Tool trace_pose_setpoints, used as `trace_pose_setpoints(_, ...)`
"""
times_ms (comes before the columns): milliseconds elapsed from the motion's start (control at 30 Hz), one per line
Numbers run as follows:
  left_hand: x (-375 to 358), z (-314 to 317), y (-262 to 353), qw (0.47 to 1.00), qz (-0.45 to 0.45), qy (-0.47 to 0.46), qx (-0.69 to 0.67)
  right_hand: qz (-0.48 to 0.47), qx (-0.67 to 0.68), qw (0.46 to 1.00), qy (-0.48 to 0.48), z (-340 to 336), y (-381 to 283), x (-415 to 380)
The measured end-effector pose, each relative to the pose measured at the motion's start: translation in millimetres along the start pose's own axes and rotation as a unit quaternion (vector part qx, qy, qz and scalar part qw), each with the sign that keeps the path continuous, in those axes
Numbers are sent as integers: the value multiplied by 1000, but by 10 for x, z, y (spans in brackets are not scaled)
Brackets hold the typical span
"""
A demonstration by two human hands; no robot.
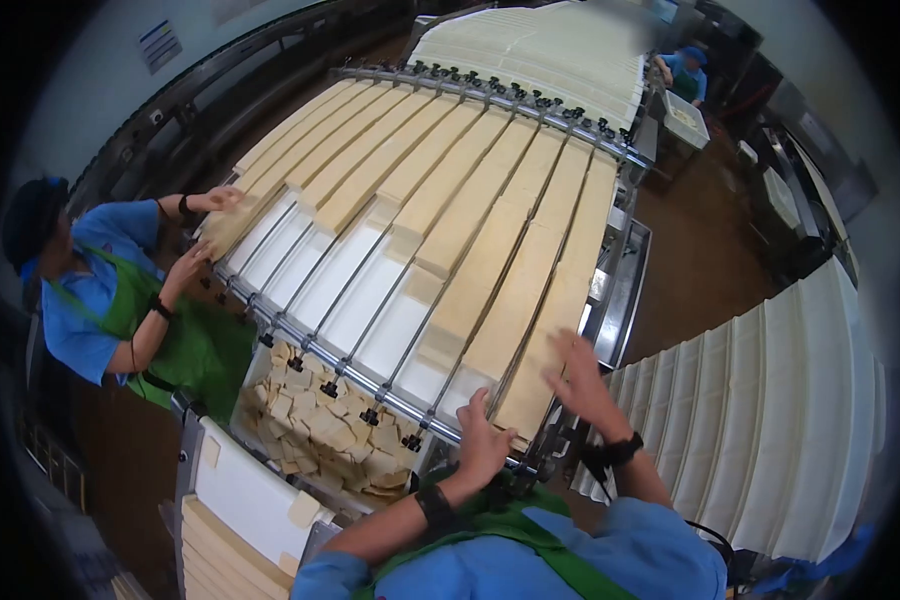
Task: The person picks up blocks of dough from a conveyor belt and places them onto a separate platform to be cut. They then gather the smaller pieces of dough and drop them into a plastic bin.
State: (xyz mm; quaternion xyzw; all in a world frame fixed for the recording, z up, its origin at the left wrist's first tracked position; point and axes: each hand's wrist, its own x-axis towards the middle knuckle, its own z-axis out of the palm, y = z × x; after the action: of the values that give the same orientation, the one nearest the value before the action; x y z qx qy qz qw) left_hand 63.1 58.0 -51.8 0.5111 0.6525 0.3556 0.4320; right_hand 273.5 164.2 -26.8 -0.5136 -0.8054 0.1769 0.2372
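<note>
Long rows of thin, pale-yellow dough sheets [545,375] lie in lanes on a white belt [355,300]. At the near end of the rightmost row, my left hand [483,442] has its thumb raised at the row's left side and its fingers stretched against the end face. My right hand [580,380], smeared a little by motion, is held open with fingers spread over the right side of that same row. Thin metal rods [370,285] divide the lanes, ending at a front bar [315,345] with black knobs.
A co-worker [135,290] in a green apron handles the leftmost row. Below the front bar, a bin holds dough scraps [330,420]. Pleated white material [760,420] is at right, more dough rows [220,555] at lower left. Another person [685,75] stands far back.
</note>
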Motion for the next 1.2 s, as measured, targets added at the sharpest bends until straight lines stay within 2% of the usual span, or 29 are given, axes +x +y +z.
trace_pose_setpoints(33, -10, -13, -35, 1000, 21, -12, 10, -25, 21, 998, -53, 62, -121, -139)
trace_pose_setpoints(67, -5, -11, -72, 1000, 9, -6, 8, -29, 25, 997, -65, 110, -267, -240)
trace_pose_setpoints(133, 32, -1, -127, 999, 38, -26, 12, -40, -49, 984, -165, 204, -517, -426)
trace_pose_setpoints(167, 54, -40, -92, 999, 5, -39, 9, -33, -108, 978, -177, 265, -513, -445)
trace_pose_setpoints(200, 37, -125, -81, 1000, -9, -24, 4, -48, -104, 975, -191, 297, -521, -469)
trace_pose_setpoints(267, -6, -393, 13, 993, -24, -101, -53, -36, -177, 971, -158, 360, -522, -466)
trace_pose_setpoints(300, -63, -609, 70, 988, -41, -102, -113, -32, -202, 967, -152, 427, -491, -490)
trace_pose_setpoints(333, -93, -787, 7, 989, -53, -64, -119, -20, -219, 961, -169, 414, -526, -477)
trace_pose_setpoints(400, -218, -1185, -164, 985, 43, 114, -121, -22, -250, 951, -179, 408, -535, -478)
trace_pose_setpoints(433, -265, -1358, -348, 973, 47, 193, -117, -32, -260, 950, -172, 446, -511, -478)
trace_pose_setpoints(467, -337, -1520, -566, 963, 30, 242, -114, -39, -273, 944, -182, 451, -558, -433)
trace_pose_setpoints(500, -424, -1681, -769, 959, 41, 279, -41, -45, -289, 937, -190, 419, -676, -326)
trace_pose_setpoints(533, -558, -1835, -916, 950, 49, 307, 33, -90, -281, 934, -201, 390, -834, -215)
trace_pose_setpoints(600, -949, -2134, -1117, 933, 1, 360, -8, -112, -268, 941, -173, 423, -1187, 37)
trace_pose_setpoints(667, -1370, -2280, -1442, 874, -22, 484, 20, -202, -224, 940, -161, 722, -1605, 339)
trace_pose_setpoints(733, -1897, -2382, -1689, 773, -89, 618, 116, -276, -179, 932, -149, 1075, -2207, 543)
trace_pose_setpoints(800, -2418, -2392, -1971, 668, -199, 701, 153, -385, -12, 896, -221, 1571, -2968, 611)
trace_pose_setpoints(833, -2670, -2390, -2114, 626, -220, 733, 150, -442, 17, 863, -243, 1807, -3324, 603)
trace_pose_setpoints(900, -3072, -2328, -2358, 552, -312, 765, 116, -526, 82, 797, -286, 2315, -4000, 487)
trace_pose_setpoints(933, -3226, -2321, -2474, 541, -316, 771, 113, -553, 115, 767, -306, 2561, -4341, 375)
trace_pose_setpoints(1000, -3465, -2315, -2698, 476, -383, 788, 71, -588, 167, 705, -359, 2937, -5024, 135)
trace_pose_setpoints(1067, -3642, -2368, -2847, 470, -390, 787, 83, -610, 202, 658, -392, 3387, -5544, -148)
trace_pose_setpoints(1133, -3759, -2459, -2847, 523, -390, 757, 45, -628, 169, 641, -407, 3744, -6040, -457)
trace_pose_setpoints(1167, -3803, -2514, -2853, 520, -391, 759, 44, -631, 169, 638, -408, 3957, -6226, -586)
trace_pose_setpoints(1200, -3817, -2566, -2853, 553, -380, 741, 38, -633, 156, 638, -409, 4185, -6379, -705)
